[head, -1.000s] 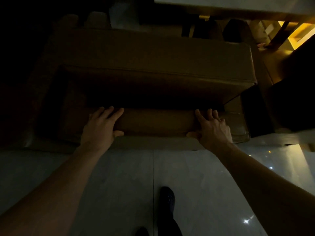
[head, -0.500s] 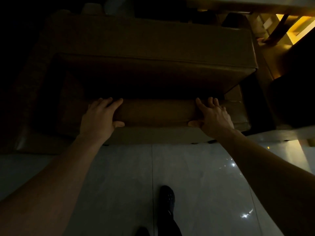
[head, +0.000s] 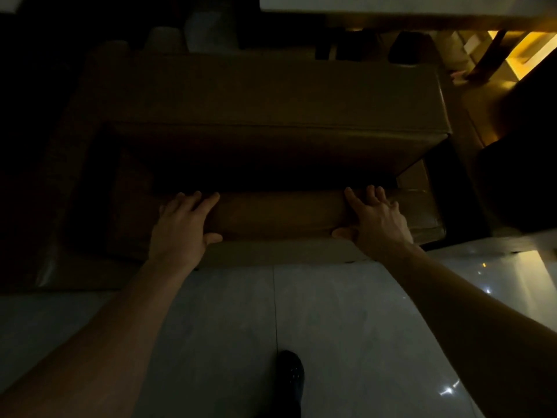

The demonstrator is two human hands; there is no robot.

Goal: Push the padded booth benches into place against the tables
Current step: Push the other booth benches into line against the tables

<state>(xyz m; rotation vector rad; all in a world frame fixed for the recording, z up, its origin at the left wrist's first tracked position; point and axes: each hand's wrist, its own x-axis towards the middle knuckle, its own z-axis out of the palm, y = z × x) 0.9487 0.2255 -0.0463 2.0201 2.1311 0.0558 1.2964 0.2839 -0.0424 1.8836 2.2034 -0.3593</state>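
Observation:
A brown padded booth bench fills the middle of the dim view, its thick backrest top toward the far side and its seat edge nearest me. My left hand lies flat on the seat's front edge, fingers straight, thumb over the lip. My right hand presses the same edge further right, fingers spread. A pale table top shows at the top edge, beyond the bench.
Pale glossy floor tiles lie under me, with my dark shoe at the bottom middle. Another dark seat stands at the right. Yellow-lit furniture legs show at the top right. The left side is too dark to read.
Both hands stay pressed on the seat edge. The bench slid away from me at first; the view has since shifted slightly, so bench and hands sit a little lower in frame.

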